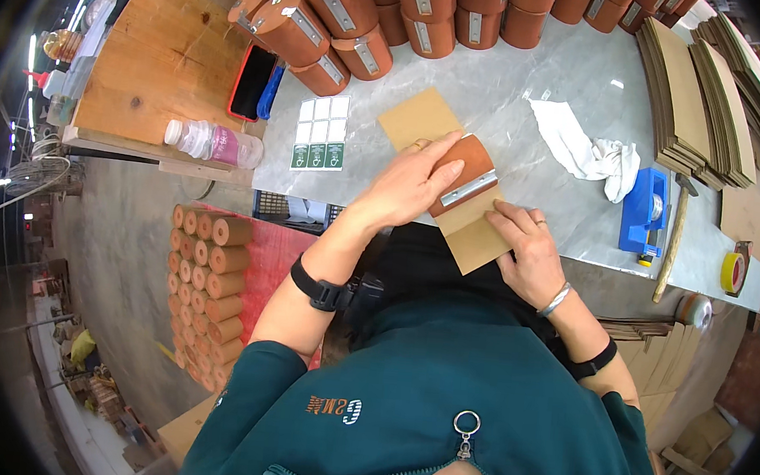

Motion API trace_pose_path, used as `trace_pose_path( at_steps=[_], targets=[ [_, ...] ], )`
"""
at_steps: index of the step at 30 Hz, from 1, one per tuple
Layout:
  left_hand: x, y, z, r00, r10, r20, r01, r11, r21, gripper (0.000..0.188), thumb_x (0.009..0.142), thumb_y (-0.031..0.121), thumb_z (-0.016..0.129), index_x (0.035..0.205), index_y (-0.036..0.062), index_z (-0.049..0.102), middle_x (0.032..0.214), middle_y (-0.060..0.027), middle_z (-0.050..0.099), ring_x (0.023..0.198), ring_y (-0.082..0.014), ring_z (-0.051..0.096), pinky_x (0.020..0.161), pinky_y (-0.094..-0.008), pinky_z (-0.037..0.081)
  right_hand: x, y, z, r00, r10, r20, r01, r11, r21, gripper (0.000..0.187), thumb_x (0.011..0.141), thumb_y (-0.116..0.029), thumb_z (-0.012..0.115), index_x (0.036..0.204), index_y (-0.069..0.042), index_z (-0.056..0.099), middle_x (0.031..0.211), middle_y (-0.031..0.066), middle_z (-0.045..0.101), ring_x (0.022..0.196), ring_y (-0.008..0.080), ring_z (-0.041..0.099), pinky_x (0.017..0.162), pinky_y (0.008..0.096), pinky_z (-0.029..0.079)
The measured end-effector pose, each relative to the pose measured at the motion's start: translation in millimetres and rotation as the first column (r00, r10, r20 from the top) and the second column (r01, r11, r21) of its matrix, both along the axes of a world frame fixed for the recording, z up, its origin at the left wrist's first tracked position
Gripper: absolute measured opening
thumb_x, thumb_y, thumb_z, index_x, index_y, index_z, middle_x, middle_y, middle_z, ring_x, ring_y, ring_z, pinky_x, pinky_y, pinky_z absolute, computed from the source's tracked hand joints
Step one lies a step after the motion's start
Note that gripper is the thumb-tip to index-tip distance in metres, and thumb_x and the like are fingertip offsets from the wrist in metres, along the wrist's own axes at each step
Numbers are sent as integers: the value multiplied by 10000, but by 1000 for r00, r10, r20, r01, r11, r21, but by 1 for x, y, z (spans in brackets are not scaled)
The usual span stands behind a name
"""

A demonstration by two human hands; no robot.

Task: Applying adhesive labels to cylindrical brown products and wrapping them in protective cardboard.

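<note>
Two hands at frame centre: my left hand presses flat on one brown cylinder; right hand, fingers together, pins one cardboard sheet on the worktop.

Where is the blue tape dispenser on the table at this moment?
In the head view, the blue tape dispenser stands on the grey table at the person's right, just right of the white cloth, beside the hammer.

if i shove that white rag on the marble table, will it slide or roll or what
The white rag lies crumpled and folded, so it is probably floppy and light. Pushed, it would likely bunch up, not roll. The marble tabletop looks smooth, so it may slide easily.
</note>
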State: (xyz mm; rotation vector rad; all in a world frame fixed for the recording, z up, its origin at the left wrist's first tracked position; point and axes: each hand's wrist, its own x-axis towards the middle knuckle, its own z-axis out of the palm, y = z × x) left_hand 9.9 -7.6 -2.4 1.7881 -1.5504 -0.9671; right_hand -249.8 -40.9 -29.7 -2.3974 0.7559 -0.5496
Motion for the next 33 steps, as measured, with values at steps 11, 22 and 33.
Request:
trace_pose_path(
  at_steps=[11,22,33],
  targets=[
    [3,1,-18,974,39,-222,-66,991,-113,559,975,397,734,1426,79,646,1340,-216,667,1224,-327,645,1044,-392,500,49,-70,41,947,233,222,-214,971,-105,141,784,-27,796,894,-55,713,1258,96,670,1177,336,593,997,439,465],
    [14,16,-32,705,163,-690,-210,978,17,521,1002,327,722,1432,61,600,1394,-121,620,1270,-230,587,1069,-358,471,74,-88,34,957,228,178,-262,945,197,154,834,-43,795,928,-13,676,1177,120,714,1139,306,637,1008,402,495],
    [-28,19,-61,796,287,-533,-480,835,-267,407,905,170,786,1256,11,655,1183,-150,657,1144,-269,636,1015,-383,500,84,-90,-2,950,34,311,-128,950,286,191,873,-99,796,933,-19,633,1053,102,681,1017,234,616,928,351,486]
  ],
)
